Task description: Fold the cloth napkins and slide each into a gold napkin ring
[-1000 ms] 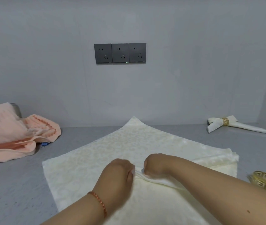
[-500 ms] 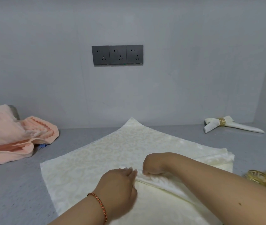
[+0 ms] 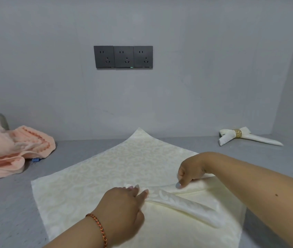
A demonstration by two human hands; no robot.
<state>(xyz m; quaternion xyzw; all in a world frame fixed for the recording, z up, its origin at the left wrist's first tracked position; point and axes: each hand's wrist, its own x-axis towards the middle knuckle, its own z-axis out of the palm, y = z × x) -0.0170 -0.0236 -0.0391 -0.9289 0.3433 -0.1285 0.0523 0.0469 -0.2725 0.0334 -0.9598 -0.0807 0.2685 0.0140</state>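
Cream damask cloth napkin (image 3: 124,169) is mid-roll: left hand (image 3: 122,203) and right hand (image 3: 190,173) pinch its rolled fold at 5 o'clock; next, probably continue rolling toward 12.

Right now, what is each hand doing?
Left hand: fingers pinch the rolled fold of the cream napkin.
Right hand: fingers curled, pinching the same fold farther along.

At far left we see a pink towel (image 3: 8,151) lying rumpled on the grey counter (image 3: 8,203), with a small blue tag (image 3: 36,160) peeking from under its edge. Behind the towel a grey container (image 3: 3,120) shows only its rim. On the grey wall (image 3: 195,68) we count three dark sockets (image 3: 123,56) side by side.
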